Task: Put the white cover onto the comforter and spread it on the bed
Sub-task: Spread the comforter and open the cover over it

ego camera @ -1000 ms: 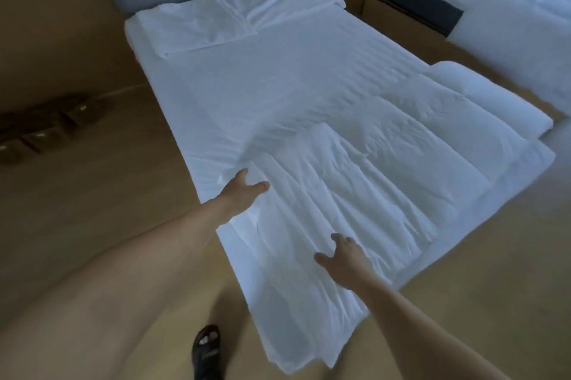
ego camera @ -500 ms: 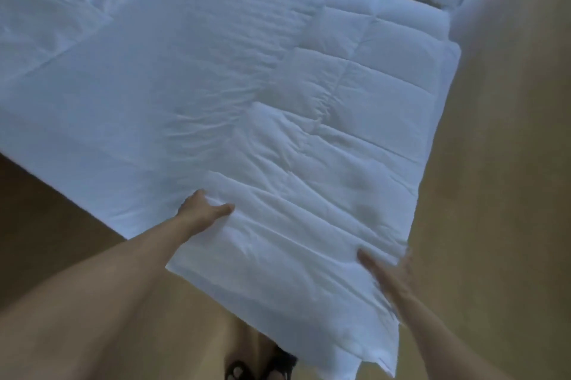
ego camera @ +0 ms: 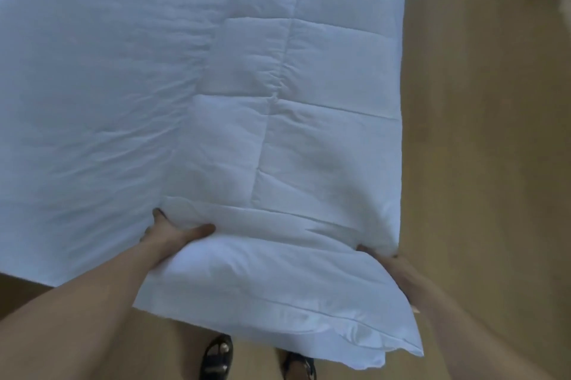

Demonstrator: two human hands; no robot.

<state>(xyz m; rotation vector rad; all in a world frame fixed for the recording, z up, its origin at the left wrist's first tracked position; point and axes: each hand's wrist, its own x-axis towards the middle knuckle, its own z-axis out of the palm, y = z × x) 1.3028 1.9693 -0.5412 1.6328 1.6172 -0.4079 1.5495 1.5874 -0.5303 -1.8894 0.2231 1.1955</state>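
Note:
A folded white quilted comforter [ego camera: 309, 120] lies along the foot of the bed, on top of the flat white cover [ego camera: 102, 95] spread over the mattress. Its near end bulges up and hangs past the bed's edge towards me. My left hand [ego camera: 173, 232] grips that near end from the left, thumb on top and fingers tucked under the fold. On the right side, my right hand [ego camera: 386, 262] holds the same end, its fingers hidden under the fabric.
Wooden floor [ego camera: 482, 163] runs along the right of the bed and under me. My two sandalled feet [ego camera: 216, 358] stand just below the hanging comforter end. A pale object shows at the top right corner.
I have stepped closer and look straight down. Both hands went from resting flat on the comforter to gripping its near end at either side, and that end is now lifted.

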